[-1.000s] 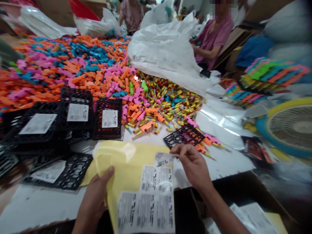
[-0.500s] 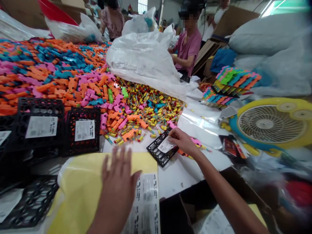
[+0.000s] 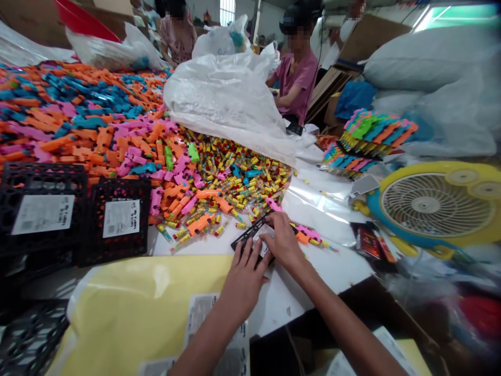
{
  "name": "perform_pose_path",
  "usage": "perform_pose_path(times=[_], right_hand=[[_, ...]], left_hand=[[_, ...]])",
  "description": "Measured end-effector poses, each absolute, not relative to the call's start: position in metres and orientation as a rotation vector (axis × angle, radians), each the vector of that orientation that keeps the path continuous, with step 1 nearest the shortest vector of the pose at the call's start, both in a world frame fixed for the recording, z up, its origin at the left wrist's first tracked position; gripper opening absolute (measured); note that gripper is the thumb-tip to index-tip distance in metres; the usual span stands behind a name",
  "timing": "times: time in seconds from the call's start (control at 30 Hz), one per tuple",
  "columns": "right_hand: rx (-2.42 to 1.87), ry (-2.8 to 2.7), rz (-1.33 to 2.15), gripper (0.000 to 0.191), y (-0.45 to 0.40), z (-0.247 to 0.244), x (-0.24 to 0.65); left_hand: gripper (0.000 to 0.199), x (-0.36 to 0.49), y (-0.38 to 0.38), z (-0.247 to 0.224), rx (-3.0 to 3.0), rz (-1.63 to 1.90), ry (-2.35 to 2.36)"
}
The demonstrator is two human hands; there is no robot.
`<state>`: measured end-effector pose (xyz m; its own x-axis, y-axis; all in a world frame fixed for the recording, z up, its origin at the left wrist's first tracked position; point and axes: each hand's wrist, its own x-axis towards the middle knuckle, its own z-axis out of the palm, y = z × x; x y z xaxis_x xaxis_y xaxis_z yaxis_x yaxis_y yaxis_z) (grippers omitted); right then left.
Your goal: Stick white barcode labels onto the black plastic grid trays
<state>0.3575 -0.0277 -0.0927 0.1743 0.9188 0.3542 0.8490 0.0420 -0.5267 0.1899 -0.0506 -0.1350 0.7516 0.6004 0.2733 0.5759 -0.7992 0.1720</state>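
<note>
A black plastic tray (image 3: 247,234) with a honeycomb-like grid lies on the white table, a white label (image 3: 265,231) on its top. My left hand (image 3: 243,274) is open, its fingers stretched over the tray's near side and the label's edge. Over the far and right part, my right hand (image 3: 285,243) has its fingers bent around the tray, with the thumb on the label. Both hands hide much of the tray. Left of them lies a yellow backing sheet (image 3: 129,297) carrying printed labels (image 3: 201,308), partly beneath my left forearm.
Labelled black trays (image 3: 121,219) stand at left. Behind spreads a heap of coloured toy cars (image 3: 105,138) and small candy-filled tubes (image 3: 250,172). A large plastic bag (image 3: 223,91) sits beyond. At right are a yellow fan (image 3: 434,203) and an open cardboard box (image 3: 364,297). Co-workers sit behind.
My left hand has moved from the yellow label sheet, right and forward, onto the black tray. My right hand has shifted slightly left over the label. The view has turned a little.
</note>
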Motion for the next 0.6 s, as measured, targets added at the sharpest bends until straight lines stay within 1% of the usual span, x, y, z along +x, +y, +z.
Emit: perform_pose_path(times=[0.07,0.13,0.2,0.27,0.37,0.43,0.5,0.6], right_hand=[[-1.947,-1.599,-0.047,0.041,-0.024,-0.096,0.361],[-2.093,-1.573,-0.145,0.031,-0.020,-0.098,0.367],[-2.166,-1.595,-0.144,0.020,-0.017,-0.098,0.374],[-2.147,-1.591,-0.088,0.022,-0.016,-0.096,0.379],[-1.976,-1.493,0.078,0.030,-0.018,-0.084,0.383],[-1.860,-1.400,0.251,0.035,-0.022,-0.070,0.385],[-1.785,-1.330,0.484,0.039,-0.027,-0.052,0.386],[-1.611,-1.176,0.859,0.050,-0.033,-0.023,0.380]], left_hand=[[0.067,0.188,-0.053,-0.136,2.882,0.496,0.969],[0.066,0.188,-0.054,-0.136,2.886,0.504,0.975],[0.064,0.188,-0.055,-0.135,2.884,0.517,0.971],[0.065,0.190,-0.056,-0.135,2.879,0.532,0.991],[0.071,0.192,-0.057,-0.133,2.864,0.560,1.121],[0.068,0.191,-0.058,-0.128,2.865,0.614,1.235],[0.063,0.188,-0.060,-0.117,2.903,0.692,1.268],[0.063,0.181,-0.063,-0.092,2.981,0.777,1.210]])
